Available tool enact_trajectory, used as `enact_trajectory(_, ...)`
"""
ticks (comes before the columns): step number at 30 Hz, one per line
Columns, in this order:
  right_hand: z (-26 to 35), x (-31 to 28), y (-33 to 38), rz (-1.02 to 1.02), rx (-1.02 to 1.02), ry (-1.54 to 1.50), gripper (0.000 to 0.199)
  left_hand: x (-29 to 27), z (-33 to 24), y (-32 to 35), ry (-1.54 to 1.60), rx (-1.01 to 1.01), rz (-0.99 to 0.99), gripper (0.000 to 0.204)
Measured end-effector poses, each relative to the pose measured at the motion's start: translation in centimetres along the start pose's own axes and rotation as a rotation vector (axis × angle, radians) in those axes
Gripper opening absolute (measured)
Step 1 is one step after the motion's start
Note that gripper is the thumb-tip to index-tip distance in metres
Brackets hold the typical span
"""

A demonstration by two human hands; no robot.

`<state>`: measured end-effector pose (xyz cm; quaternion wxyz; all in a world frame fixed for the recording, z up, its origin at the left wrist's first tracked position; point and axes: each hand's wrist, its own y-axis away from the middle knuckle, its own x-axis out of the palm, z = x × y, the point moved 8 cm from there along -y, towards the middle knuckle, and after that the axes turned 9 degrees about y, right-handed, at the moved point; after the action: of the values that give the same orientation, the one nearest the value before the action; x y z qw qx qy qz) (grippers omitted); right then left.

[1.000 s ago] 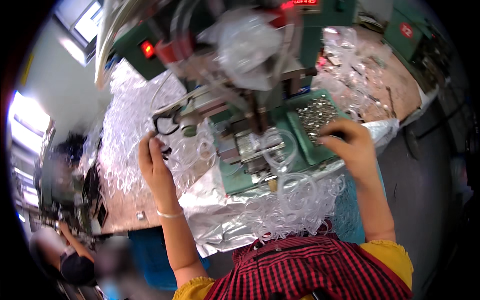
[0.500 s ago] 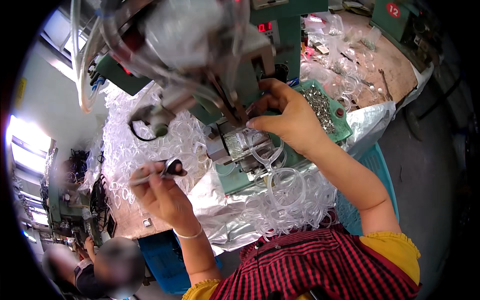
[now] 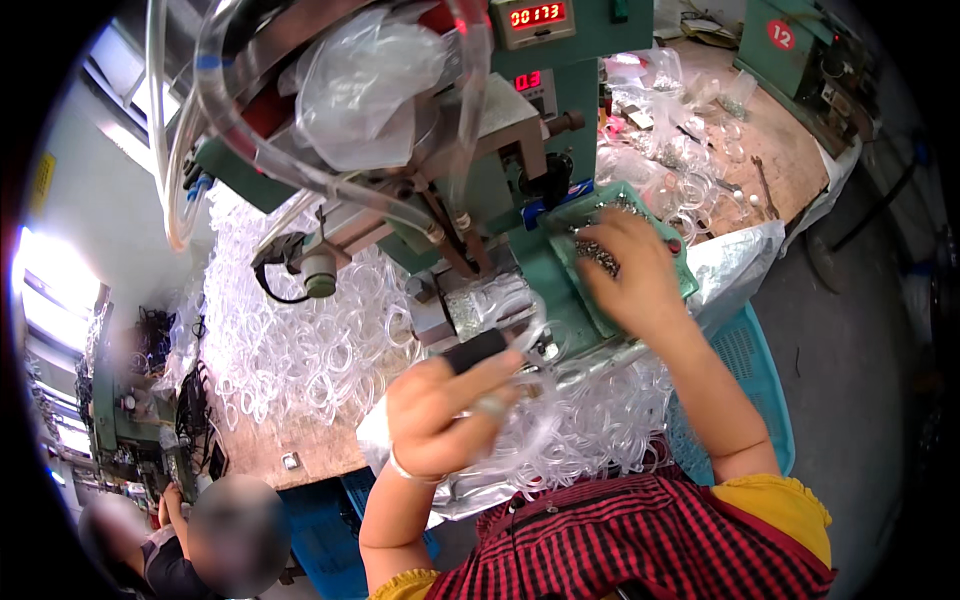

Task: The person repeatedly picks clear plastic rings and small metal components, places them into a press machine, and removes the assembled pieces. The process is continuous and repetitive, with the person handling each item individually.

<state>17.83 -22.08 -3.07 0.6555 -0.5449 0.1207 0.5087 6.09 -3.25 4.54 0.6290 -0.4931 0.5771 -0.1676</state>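
Note:
My left hand (image 3: 445,415) is closed around a short black-handled tool (image 3: 475,350), in front of the press. Its fingers are beside a clear plastic ring piece (image 3: 535,335) at the press's work plate (image 3: 485,305); motion blur hides whether they touch it. Over at the right, my right hand (image 3: 640,285) reaches into a green tray (image 3: 683,268) of small shiny metal parts (image 3: 600,258). Its fingertips are smeared by motion, so what they hold, if anything, cannot be made out.
The green press (image 3: 625,90) stands ahead, with hoses and a plastic bag (image 3: 365,90). Clear rings are heaped left (image 3: 320,350) and in front (image 3: 590,430). A wrench (image 3: 765,187) lies at the back right. Blue baskets (image 3: 750,390) stand below; another person (image 3: 175,550) sits lower left.
My right hand has left the press head and moved right to the tray of metal parts. My left hand has swung right to the plastic rings, still holding the black-handled tool.

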Motion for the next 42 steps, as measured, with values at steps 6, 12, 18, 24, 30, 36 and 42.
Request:
enact_trajectory(6,-5.9,2.5,2.3,-0.002,0.052,0.165,0.021,3.2,-0.4,-0.3,-0.11,0.189,0.08,0.027)
enact_trajectory(12,-2.2,3.5,0.0,0.013,-0.176,0.121,0.014,3.1,0.2,0.7,-0.015,0.098,0.018,0.021)
enact_trajectory(18,-7.3,2.6,2.1,0.028,0.417,-0.378,0.016,0.2,-2.6,7.6,-0.087,-0.178,-0.051,0.025)
enact_trajectory(24,-10.3,2.9,4.3,-0.109,0.674,-0.767,0.02,-12.7,0.3,10.3,-0.255,-0.511,-0.626,0.019)
enact_trajectory(30,-6.9,4.8,0.9,-0.071,0.446,-0.587,0.015,-5.4,6.8,5.8,-0.342,-0.606,0.009,0.023)
enact_trajectory(36,-6.9,0.1,4.2,-0.18,0.327,-0.25,0.014,1.1,12.7,13.8,-0.342,-0.73,0.041,0.022)
enact_trajectory(42,-7.7,-3.8,6.7,-0.004,0.394,-0.397,0.015,-5.7,10.7,13.9,-0.141,-0.64,-0.481,0.006)
